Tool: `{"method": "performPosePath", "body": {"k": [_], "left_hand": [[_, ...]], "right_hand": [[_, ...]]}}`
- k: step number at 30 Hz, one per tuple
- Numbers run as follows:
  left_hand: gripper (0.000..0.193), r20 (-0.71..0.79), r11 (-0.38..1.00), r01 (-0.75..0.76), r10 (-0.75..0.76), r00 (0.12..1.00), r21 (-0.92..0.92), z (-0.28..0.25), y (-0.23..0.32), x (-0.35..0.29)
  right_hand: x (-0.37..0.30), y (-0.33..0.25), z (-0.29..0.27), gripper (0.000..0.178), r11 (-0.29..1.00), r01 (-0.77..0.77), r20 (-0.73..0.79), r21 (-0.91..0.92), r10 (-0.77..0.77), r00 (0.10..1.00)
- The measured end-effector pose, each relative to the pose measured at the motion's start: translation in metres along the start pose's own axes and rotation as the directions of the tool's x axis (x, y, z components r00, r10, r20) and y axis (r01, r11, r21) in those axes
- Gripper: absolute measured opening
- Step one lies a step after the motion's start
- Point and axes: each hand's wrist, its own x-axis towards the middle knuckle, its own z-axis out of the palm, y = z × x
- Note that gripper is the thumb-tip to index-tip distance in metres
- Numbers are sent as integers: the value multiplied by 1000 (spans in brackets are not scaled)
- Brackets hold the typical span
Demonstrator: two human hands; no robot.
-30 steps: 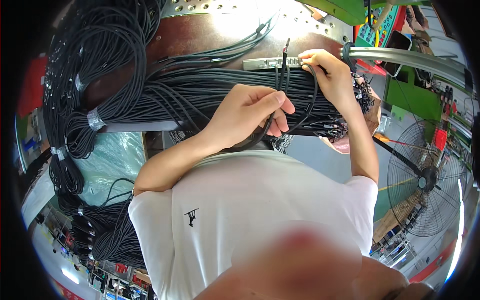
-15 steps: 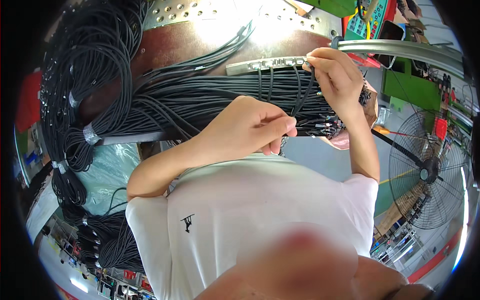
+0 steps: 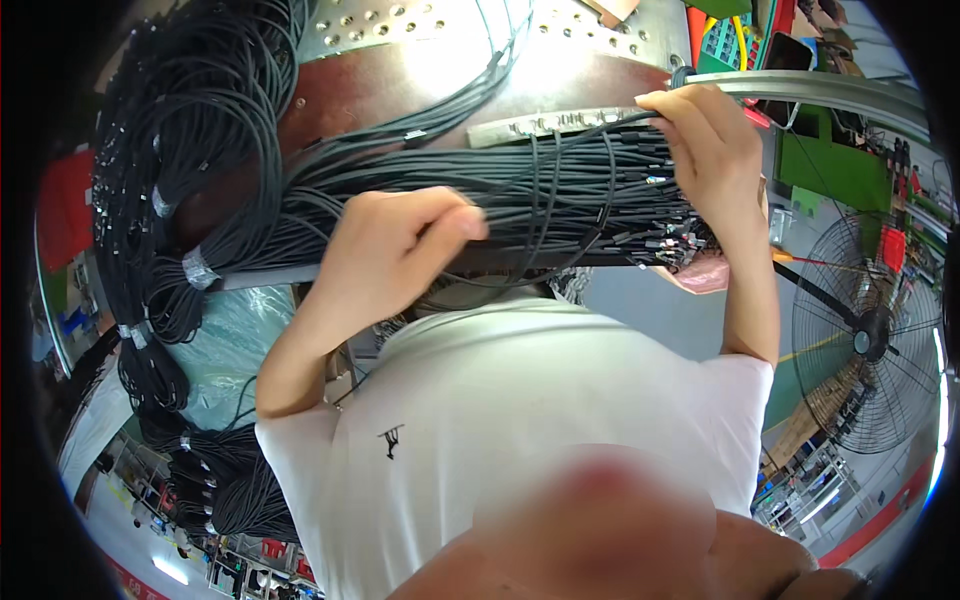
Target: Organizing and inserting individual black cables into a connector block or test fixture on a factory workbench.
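A thick bundle of black cables [image 3: 560, 195] lies across a brown worktable [image 3: 400, 90], its plug ends [image 3: 670, 240] fanned out at the right. My left hand [image 3: 395, 250] rests curled on the middle of the bundle, fingers closed over a few strands. My right hand [image 3: 705, 150] is raised at the right end of a grey metal strip [image 3: 540, 125], pinching thin black cables that loop down from it into the bundle.
Large coils of black cable [image 3: 170, 170] hang at the left, tied with tape bands, with more coils [image 3: 225, 480] lower left. A perforated metal plate [image 3: 400, 25] sits at the table's far side. A floor fan [image 3: 870, 340] stands at the right, beside green equipment [image 3: 830, 150].
My right hand has moved up and right along the metal strip with the cable ends. My left hand has slid from the hanging loop onto the bundle.
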Motion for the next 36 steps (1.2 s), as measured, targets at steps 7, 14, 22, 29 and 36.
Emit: {"method": "performPosePath", "body": {"k": [7, 14, 22, 29, 36], "left_hand": [[29, -72, 998, -50, 47, 996, -28, -17, -21, -1], [30, -89, 990, -129, 125, 988, -50, -14, -25, -20], [30, 20, 993, -87, 89, 996, -79, -19, -34, -18], [44, -172, 989, -30, 4, 985, -147, -29, -50, -34], [48, -157, 974, -22, -14, 988, -227, -26, -54, -34]], "right_hand": [[34, -80, 42, 18, 904, 221, 53, 366, -257, 965], [3, -11, 7, 16, 952, 202, 60, 230, -221, 973], [-53, 44, -26, 16, 994, 23, 31, 105, -26, 999], [-69, 54, -21, 13, 985, -172, -87, 5, 172, 981], [-52, 39, 8, 24, 989, -148, -25, 10, 149, 989]]}}
